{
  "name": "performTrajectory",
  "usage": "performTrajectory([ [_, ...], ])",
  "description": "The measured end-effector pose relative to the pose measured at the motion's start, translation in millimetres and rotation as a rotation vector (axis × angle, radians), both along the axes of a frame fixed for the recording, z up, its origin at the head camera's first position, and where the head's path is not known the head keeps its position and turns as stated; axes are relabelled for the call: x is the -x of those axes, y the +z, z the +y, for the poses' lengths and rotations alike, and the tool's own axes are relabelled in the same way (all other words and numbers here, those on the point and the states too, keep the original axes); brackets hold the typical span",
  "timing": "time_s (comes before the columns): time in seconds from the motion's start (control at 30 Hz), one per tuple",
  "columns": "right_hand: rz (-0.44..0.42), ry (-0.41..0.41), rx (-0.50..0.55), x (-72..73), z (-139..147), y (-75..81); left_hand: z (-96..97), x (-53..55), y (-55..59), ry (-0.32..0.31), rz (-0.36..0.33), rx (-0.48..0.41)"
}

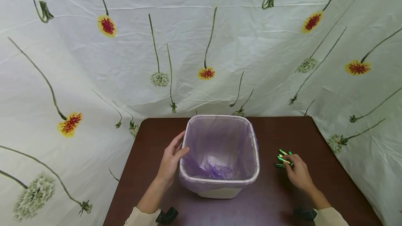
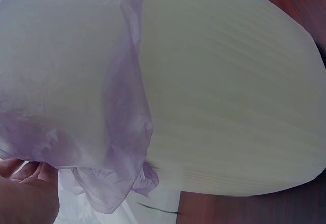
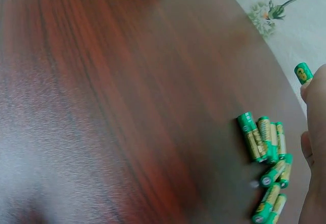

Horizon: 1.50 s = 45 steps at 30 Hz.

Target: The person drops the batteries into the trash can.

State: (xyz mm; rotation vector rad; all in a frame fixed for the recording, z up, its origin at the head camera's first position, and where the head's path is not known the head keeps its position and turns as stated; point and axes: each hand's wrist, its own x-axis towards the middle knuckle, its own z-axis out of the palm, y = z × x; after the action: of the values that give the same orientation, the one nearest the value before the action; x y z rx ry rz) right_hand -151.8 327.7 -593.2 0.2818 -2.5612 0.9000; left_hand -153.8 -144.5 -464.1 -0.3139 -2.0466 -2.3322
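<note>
A light-coloured bin (image 1: 220,193) with a thin purple bag (image 1: 216,172) lining it and folded over its rim stands at the middle of the table. My left hand (image 1: 169,163) grips the bin's left side, thumb over the rim and fingers along the outside. In the left wrist view, those fingers go behind the hanging bag edge. On the right, my right hand (image 1: 299,174) pinches a green and gold battery (image 3: 303,73), raised above the others. Several more such batteries (image 3: 250,137) lie in a loose cluster on the table under that hand.
The dark brown wooden table (image 1: 276,132) has rounded far corners. Behind it and on both sides hangs a white cloth (image 1: 188,37) printed with flowers. A black band (image 1: 167,215) is on the left wrist, another (image 1: 305,214) on the right.
</note>
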Motion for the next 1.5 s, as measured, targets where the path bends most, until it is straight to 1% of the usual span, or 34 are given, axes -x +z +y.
performTrajectory([
  [0.3,0.002,0.021,0.014,8.9,1,21.0,0.9,1.0,1.6,-0.003,0.011,-0.001],
  [0.57,-0.006,0.052,0.002,15.2,-2,35.0,1.7,0.4,1.3,-0.004,0.007,-0.002],
  [0.83,0.038,0.065,0.012,21.0,-7,52.5,2.5,0.7,2.4,-0.005,0.005,-0.008],
  [1.03,0.068,0.104,0.040,23.2,-11,68.6,2.5,-0.1,2.7,-0.006,0.002,-0.005],
  [1.3,0.037,0.146,0.042,27.5,-21,86.3,1.7,0.6,0.7,0.004,-0.007,-0.008],
  [1.5,0.054,0.173,0.030,31.9,-26,99.2,1.9,0.5,0.3,0.009,-0.016,-0.016],
])
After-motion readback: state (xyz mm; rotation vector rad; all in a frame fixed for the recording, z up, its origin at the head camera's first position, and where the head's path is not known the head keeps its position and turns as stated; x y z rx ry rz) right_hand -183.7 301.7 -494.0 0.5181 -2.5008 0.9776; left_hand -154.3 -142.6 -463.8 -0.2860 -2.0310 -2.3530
